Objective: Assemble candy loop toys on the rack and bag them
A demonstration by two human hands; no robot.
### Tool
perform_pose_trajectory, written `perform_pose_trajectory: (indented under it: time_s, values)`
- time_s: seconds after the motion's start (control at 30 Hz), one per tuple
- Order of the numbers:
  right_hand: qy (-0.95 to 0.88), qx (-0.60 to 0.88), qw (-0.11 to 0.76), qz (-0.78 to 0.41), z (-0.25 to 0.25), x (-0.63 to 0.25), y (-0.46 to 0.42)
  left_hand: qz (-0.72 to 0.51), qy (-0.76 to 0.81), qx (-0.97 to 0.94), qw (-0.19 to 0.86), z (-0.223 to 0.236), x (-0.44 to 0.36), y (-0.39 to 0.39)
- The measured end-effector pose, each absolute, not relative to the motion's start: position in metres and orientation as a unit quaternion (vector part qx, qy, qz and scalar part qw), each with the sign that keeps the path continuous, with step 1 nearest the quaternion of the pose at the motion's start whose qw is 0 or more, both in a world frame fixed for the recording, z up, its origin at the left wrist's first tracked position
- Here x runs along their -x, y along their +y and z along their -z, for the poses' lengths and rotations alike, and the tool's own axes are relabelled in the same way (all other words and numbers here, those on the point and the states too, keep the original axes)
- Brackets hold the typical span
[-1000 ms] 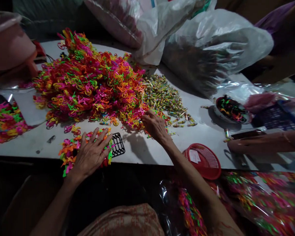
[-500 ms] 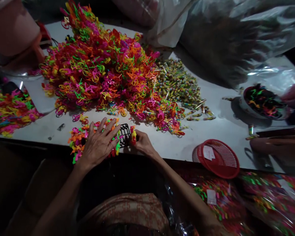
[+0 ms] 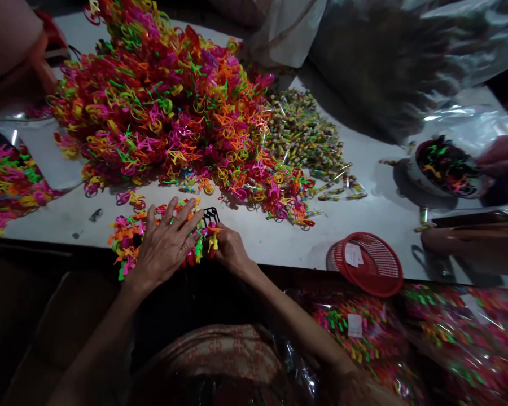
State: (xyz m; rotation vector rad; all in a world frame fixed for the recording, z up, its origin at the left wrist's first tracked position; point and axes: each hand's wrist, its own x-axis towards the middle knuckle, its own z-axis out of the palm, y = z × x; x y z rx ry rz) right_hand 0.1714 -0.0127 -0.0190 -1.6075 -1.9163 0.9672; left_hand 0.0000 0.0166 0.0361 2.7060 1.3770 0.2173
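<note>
Black lattice rack [image 3: 210, 215] crowded with neon plastic pieces [image 3: 127, 237], left hand [image 3: 165, 245] flat, right hand [image 3: 231, 251] pinching one.

Bare table [image 3: 275, 248] betw. toy pile [image 3: 169, 113] & red basket [image 3: 366, 262]: free lane.

Both forearms are bare to the lower frame edge; no sleeves, wristbands, watches or rings are visible. The left hand [image 3: 165, 248] and right hand [image 3: 231, 252] wear no gloves. At 6 o'clock, a garment [image 3: 211, 355] shows a brownish-pink fabric with a pale, repeating printed pattern.
</note>
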Motion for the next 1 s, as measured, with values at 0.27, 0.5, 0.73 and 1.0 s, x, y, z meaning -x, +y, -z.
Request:
perform_pose_trajectory:
  time_s: [0.27,0.5,0.73,1.0]
  values:
    - [-0.686,0.615,0.218,-0.322,0.013,-0.166,-0.014,-0.095,0.439,-0.893,0.028,-0.037,0.001,0.016]
    - [-0.725,0.624,0.069,-0.283,-0.004,-0.155,-0.008,-0.080,0.420,-0.903,0.034,-0.037,-0.009,0.016]
    - [-0.705,0.633,0.142,-0.287,0.016,-0.153,-0.016,-0.076,0.414,-0.907,0.031,-0.038,-0.010,0.018]
    - [-0.739,0.595,0.122,-0.291,0.016,-0.153,-0.016,-0.081,0.419,-0.903,0.041,-0.039,-0.009,0.017]
